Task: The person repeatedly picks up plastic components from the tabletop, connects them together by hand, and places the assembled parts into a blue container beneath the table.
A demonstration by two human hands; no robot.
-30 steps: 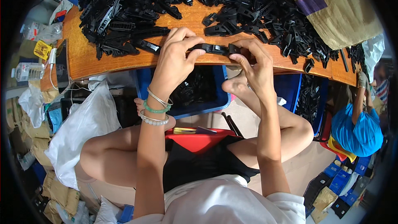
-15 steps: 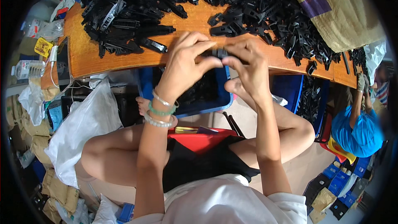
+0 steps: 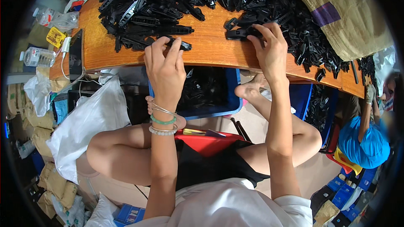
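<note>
At the near edge of the left-hand heap of long black plastic parts point(image 3: 155, 19), my left hand point(image 3: 165, 65) has its fingers closed around one long black plastic part point(image 3: 185, 46), whose end sticks out to the right. My right hand point(image 3: 272, 52) reaches to the near edge of the right-hand heap of black plastic parts point(image 3: 301, 44). Its thumb and index finger pinch a short black plastic part point(image 3: 251, 32), partly covered by the fingers. Beside that lies another black part point(image 3: 231, 24) on the wooden table point(image 3: 210, 50).
Below the table edge stands a blue bin point(image 3: 225, 111) with black parts inside. Another blue bin point(image 3: 299, 101) is at the right. A large brown sack point(image 3: 349, 21) rests on the table's right. A person in a blue shirt point(image 3: 364, 143) works farther right.
My hands were together over the table edge with a small dark part between them. They have separated, the left to the left heap, the right to the right heap. That part is no longer between them.
</note>
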